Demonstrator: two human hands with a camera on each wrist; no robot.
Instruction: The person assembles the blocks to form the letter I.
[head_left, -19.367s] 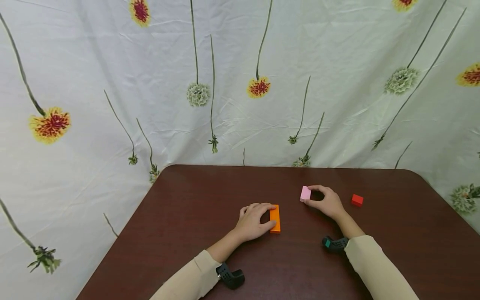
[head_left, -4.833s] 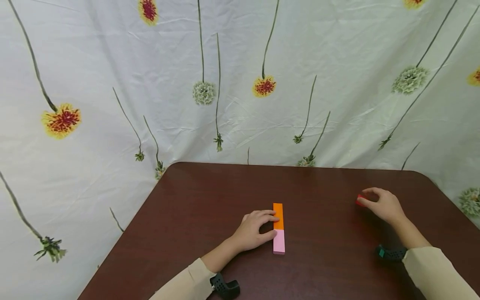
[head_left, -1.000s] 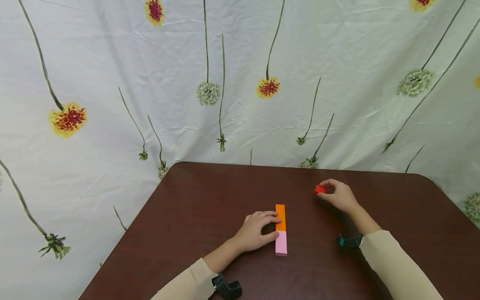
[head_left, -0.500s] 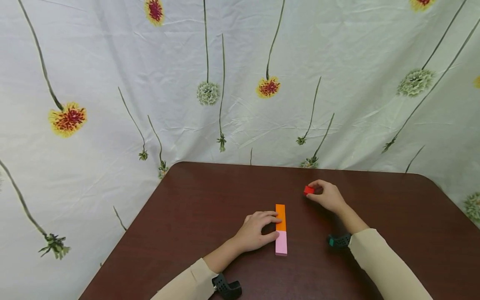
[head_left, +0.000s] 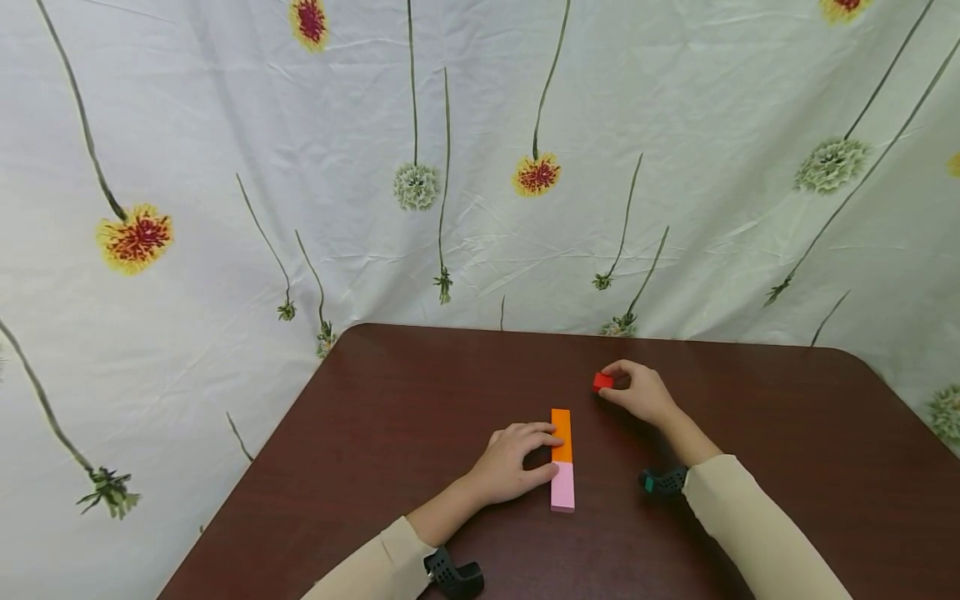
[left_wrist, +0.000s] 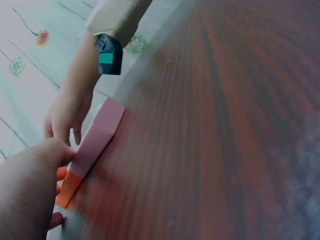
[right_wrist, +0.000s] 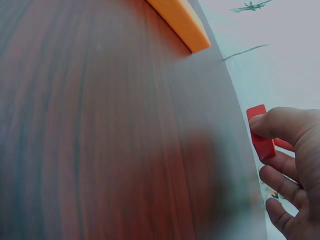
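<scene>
In the head view my right hand [head_left: 642,394] pinches a small red block [head_left: 603,382] between thumb and fingers. The right wrist view shows the thumb across the face of that red block [right_wrist: 261,142]. My left hand [head_left: 507,467] rests on an orange block [head_left: 561,425] and a pink block [head_left: 562,492], which lie end to end in one line. Its fingertips touch the orange block and its thumb touches the pink one near the joint. In the left wrist view the pink block [left_wrist: 97,135] shows more fully than the orange block [left_wrist: 69,190].
All the blocks are over a dark reddish-brown table [head_left: 420,375] with rounded far corners. Behind it hangs a pale cloth [head_left: 337,125] printed with flowers. Each wrist wears a black band, the left band [head_left: 454,573] near the front.
Over the last second my right hand has carried the red block leftward, nearer the orange block. Earlier, the pink block was in my right hand; it now lies against the orange one. My left hand stays put.
</scene>
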